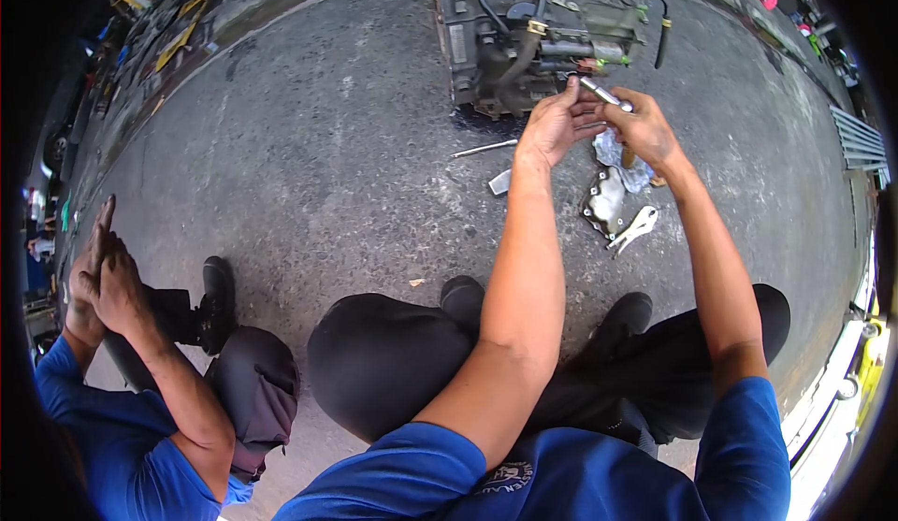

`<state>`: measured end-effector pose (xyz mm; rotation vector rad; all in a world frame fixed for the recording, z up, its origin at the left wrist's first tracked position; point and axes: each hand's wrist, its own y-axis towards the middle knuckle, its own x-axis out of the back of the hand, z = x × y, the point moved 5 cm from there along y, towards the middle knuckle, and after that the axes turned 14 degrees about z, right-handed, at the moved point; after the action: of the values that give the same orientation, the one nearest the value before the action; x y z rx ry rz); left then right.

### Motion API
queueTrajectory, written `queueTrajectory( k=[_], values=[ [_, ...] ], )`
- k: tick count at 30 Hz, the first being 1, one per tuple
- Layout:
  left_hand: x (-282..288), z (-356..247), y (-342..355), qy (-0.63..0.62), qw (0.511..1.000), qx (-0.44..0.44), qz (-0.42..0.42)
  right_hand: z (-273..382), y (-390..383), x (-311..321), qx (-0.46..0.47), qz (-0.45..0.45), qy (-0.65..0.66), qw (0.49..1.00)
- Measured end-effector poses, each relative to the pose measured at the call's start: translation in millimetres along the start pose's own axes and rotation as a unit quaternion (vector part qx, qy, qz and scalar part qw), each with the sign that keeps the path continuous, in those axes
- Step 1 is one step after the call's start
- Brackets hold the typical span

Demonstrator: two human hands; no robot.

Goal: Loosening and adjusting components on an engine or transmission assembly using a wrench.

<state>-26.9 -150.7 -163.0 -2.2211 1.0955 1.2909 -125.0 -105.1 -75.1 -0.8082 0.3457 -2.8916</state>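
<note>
My right hand [645, 133] is closed around a shiny metal ratchet wrench [603, 94], held up in front of the engine unit. Close beside the tool's far end is my left hand [554, 126], thumb raised and fingers stretched toward it; whether they touch it I cannot tell. The dark engine or gearbox unit [510, 53], with hoses and a cable, stands on the floor just beyond. Below my right hand lie a crumpled clear plastic bag [636, 177], a silver metal cover [606, 198] with bolt holes and locking pliers [638, 227].
A long thin metal rod [484, 149] and a small pale flat piece [500, 182] lie left of the cover. At my left a co-worker in blue [140, 437] sits with hands together. Grey metal bars [859, 137] are at the far right.
</note>
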Motion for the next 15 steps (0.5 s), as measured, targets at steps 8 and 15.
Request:
queueTrajectory(
  k=[8, 15],
  values=[
    [71, 70, -22, 0.072, 0.925, -0.038, -0.371, -63, 19, -42, -0.09, 0.008, 0.23, 0.969],
    [63, 49, -26, 0.245, 0.861, -0.047, -0.443, -70, 45, -59, -0.029, -0.127, 0.386, 0.913]
  ],
)
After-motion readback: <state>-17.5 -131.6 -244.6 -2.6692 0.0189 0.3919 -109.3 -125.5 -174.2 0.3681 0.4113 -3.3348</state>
